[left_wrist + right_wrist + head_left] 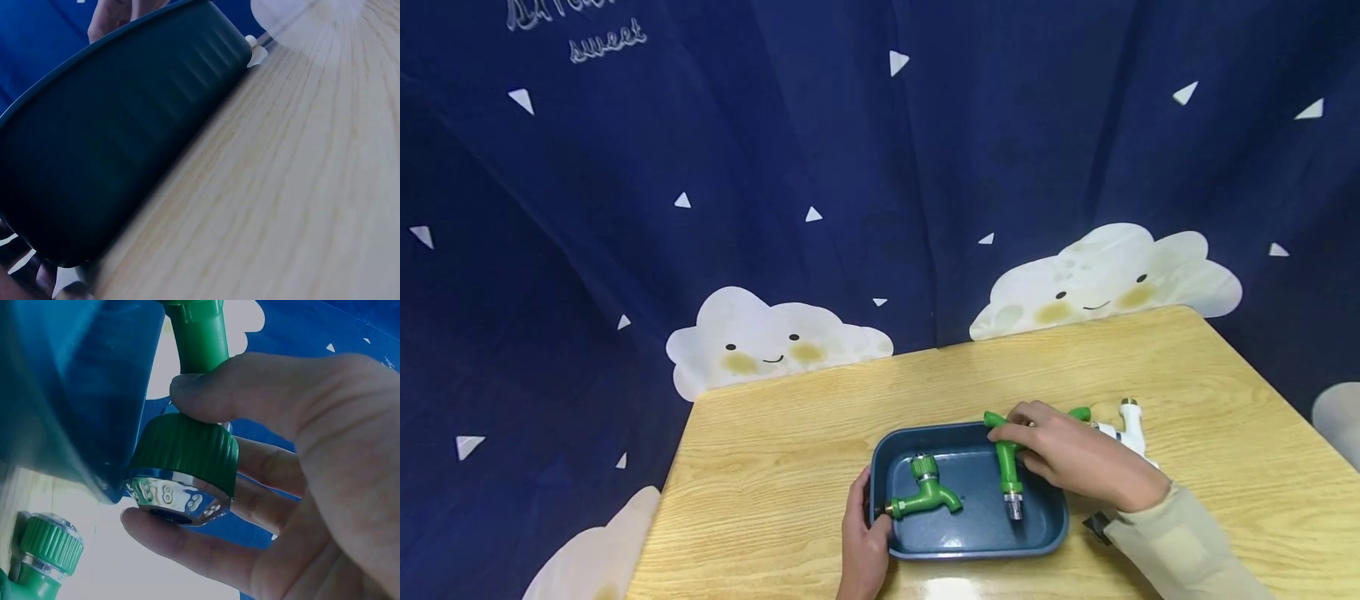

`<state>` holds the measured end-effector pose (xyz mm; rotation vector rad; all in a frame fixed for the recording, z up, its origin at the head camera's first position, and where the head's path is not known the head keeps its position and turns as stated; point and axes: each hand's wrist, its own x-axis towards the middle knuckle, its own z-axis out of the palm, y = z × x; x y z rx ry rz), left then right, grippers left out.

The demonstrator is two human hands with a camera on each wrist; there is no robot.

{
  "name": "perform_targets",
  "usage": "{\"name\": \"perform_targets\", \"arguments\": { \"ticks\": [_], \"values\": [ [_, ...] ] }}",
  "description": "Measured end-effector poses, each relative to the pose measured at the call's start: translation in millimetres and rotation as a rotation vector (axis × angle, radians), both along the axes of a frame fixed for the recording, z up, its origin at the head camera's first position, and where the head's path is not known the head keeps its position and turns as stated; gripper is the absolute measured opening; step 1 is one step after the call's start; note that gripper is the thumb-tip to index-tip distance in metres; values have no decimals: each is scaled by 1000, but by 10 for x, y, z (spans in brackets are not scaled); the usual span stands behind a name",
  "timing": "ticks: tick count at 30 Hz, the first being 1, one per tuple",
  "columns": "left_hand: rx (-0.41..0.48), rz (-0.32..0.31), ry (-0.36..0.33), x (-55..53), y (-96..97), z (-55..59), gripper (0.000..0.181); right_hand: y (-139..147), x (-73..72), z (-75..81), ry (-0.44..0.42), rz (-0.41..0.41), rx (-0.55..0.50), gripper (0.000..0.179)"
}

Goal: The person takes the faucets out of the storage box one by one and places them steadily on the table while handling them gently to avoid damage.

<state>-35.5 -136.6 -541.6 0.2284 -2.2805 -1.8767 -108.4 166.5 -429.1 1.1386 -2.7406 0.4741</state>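
A dark blue plastic basin [977,553] sits on the table, and my left hand [865,537] grips its left end. One green faucet [928,496] lies inside at the left, its ribbed knob toward the back. Over the basin's right side, my right hand [1045,442] holds a second green faucet [1009,471] with its metal-tipped end pointing down toward me. Up close in the right wrist view, thumb and fingers are around its ribbed green knob [184,450]. In the left wrist view the basin's outer wall [125,125] hides its contents.
Right of the basin lie a white faucet [1131,429] and another green faucet [1080,413], both partly hidden by the right hand. A small black object [1097,527] shows near the right sleeve. Behind the wooden table [775,450] hangs a dark blue curtain [820,125] with clouds.
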Motion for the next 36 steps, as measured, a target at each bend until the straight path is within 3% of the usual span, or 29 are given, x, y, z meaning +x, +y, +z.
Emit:
{"name": "perform_targets", "arguments": {
  "ticks": [22, 36],
  "values": [
    [-19, 14, -61, 3, 1, 50, 78, 126, -5, -56, 3, -70, 2, 42],
    [-26, 25, -57, 1, 19, 57, 78, 220, -6, -79, 19, -83, -4, 41]
  ]
}}
